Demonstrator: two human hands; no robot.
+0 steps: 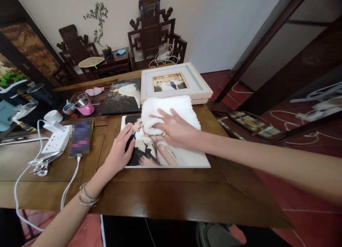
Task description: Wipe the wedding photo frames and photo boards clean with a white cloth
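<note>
A large photo panel (144, 152) with a printed picture of two people lies flat on the wooden table. My left hand (121, 147) rests on its left edge, fingers stretched out flat, with nothing held. Over the panel's upper right part is a fluffy white cloth (169, 109). My right hand (175, 127) presses on this cloth and holds it against the panel, its fingers spread across the top and the fabric bunched by them. The cloth and right hand hide part of the picture.
Behind the panel are a white framed picture (199, 81) and a dark photo panel (120, 97). To the left are a pink mug (84, 107), a phone (80, 137) on a charging cable, a white power strip (57, 138) and a clear glass-like object (42, 165). Wooden chairs (149, 26) stand beyond.
</note>
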